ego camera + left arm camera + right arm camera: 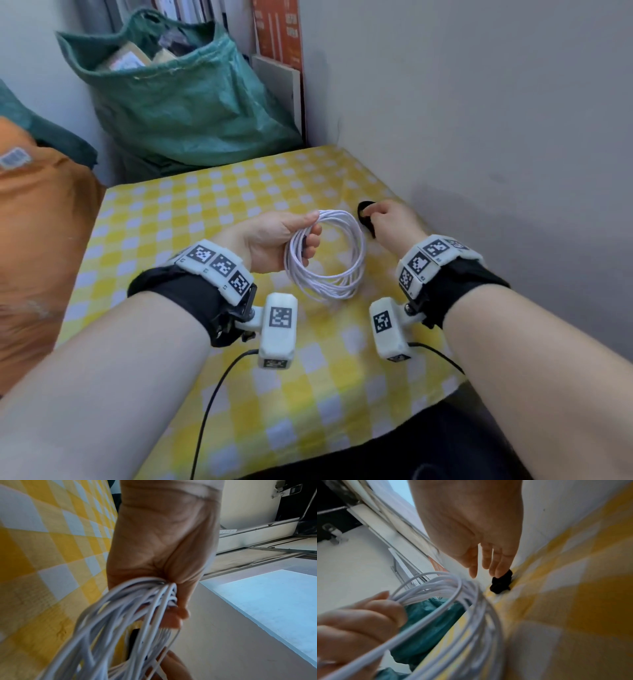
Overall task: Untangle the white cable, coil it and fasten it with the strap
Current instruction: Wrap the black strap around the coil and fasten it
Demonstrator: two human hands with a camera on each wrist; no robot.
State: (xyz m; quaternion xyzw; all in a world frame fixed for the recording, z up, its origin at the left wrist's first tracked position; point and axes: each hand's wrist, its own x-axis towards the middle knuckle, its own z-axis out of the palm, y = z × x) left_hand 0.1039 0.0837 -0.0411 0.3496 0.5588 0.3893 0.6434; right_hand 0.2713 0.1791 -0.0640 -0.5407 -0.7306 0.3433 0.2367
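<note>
A yellow-and-white checked tablecloth (239, 192) covers the table, with a green sack (191, 102) behind its far edge. Above the cloth's middle, the left hand (274, 240) grips the coiled white cable (325, 253), fingers curled round its loops. Right of the coil, the right hand (390, 219) touches the black strap (365, 214) with straight fingers (498, 566).

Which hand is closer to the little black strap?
Right. The right hand touches the black strap on the tablecloth; the left hand holds the white cable farther away.
</note>
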